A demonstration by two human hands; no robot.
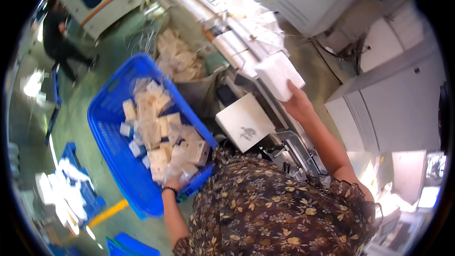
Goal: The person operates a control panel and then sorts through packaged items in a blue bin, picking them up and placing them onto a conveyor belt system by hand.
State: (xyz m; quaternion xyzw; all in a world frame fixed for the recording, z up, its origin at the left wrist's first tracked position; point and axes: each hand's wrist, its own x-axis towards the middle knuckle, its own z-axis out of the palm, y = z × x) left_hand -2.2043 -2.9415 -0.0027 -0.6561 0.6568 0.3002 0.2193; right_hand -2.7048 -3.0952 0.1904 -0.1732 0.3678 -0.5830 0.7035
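My right hand (298, 103) grips the near end of a white box (278, 75) on the narrow conveyor line, its thumb on top. More white boxes (231, 45) sit in a row beyond it along the line. Down at my left, my left hand (173, 183) reaches into a large blue plastic basket (113, 149). Small cream-coloured boxes (163, 125) lie heaped in it, several under clear plastic film. The left fingers are among the boxes and crumpled film (182, 168), mostly hidden, so their grip does not show.
A square white plate (245, 122) with a dark smudge stands between basket and conveyor. Beyond the basket is a sack (182, 61) of beige pieces. Grey cabinets (388, 99) stand at right. A person in dark clothes (59, 38) is at far left. Blue crates (85, 185) lie on the floor.
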